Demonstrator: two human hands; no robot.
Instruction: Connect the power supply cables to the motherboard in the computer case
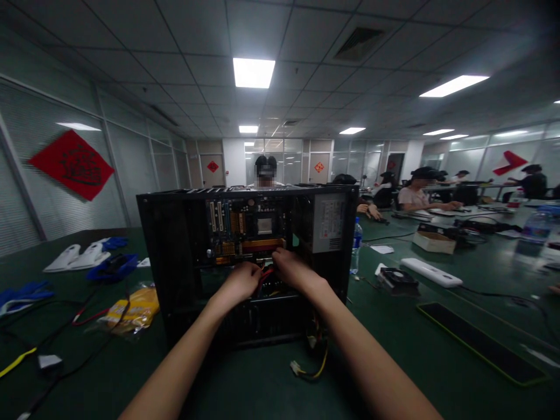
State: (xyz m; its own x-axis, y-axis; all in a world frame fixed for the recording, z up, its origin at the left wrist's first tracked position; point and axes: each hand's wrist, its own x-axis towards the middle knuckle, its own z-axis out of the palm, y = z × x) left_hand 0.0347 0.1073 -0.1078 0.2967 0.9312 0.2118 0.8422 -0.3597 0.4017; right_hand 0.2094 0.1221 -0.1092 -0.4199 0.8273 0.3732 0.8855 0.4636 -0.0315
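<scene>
An open black computer case [151,256] stands on the green table in front of me, its inside facing me. Both my hands reach into its lower middle. My left hand [240,280] is closed in a pinch on a red cable [265,274] beside its fingertips. Just right of it, my right hand [292,269] has its fingers curled together at the lower edge of the motherboard [245,216]; what they hold is hidden. The silver power supply [328,221] sits in the upper right corner. From the case's lower front hangs a yellow-and-black cable with a white connector [296,368].
To the left lie white gloves [76,258], a yellow plastic bag [135,309] and loose cables. On the right are a water bottle [356,245], a cooling fan [397,280], a white power strip [431,272] and a long black mat [481,343]. Other people sit around the tables.
</scene>
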